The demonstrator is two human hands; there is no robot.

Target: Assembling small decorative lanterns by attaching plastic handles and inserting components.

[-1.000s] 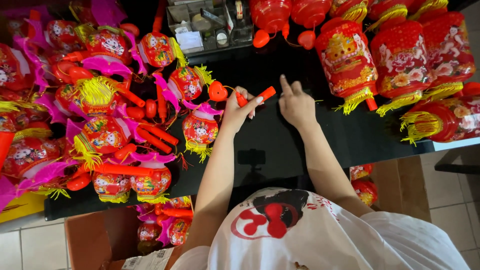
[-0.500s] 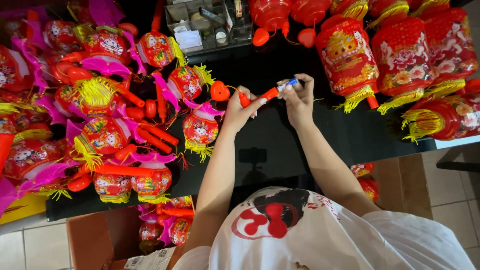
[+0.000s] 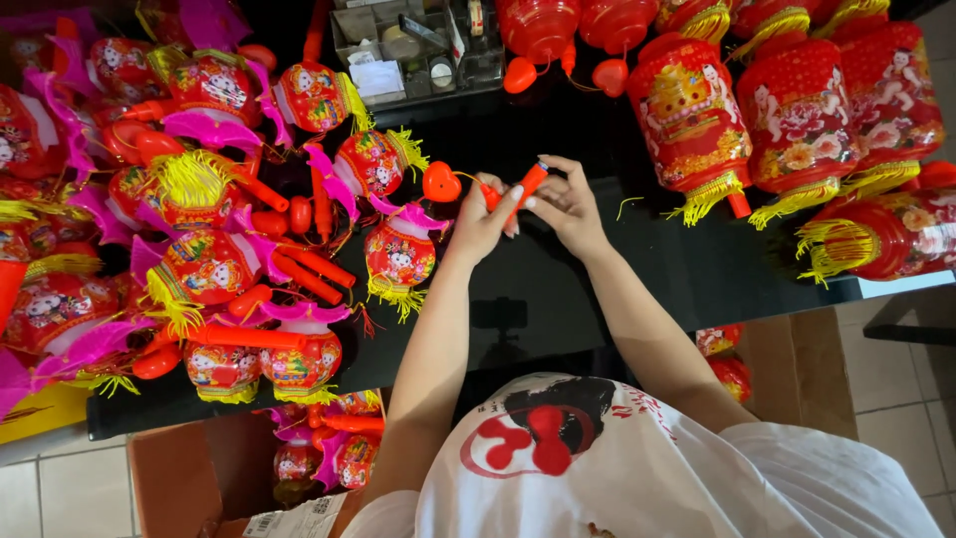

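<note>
Both hands pinch red stick, seemingly mid-length

Two hands; one orange stick; one clear organizer; four tall lanterns

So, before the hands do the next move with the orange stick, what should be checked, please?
1. Left hand grips the orange stick: ok, fingers are closed around its lower end.
2. Right hand supports it: ok, fingertips touch the upper part.
3. Red heart piece joined to the stick: cannot tell, a thin cord shows but its end is hidden.
4. Bare black table under the hands: ok.
5. Small lantern apart from the left wrist: ok, beside it, not touching.
</note>
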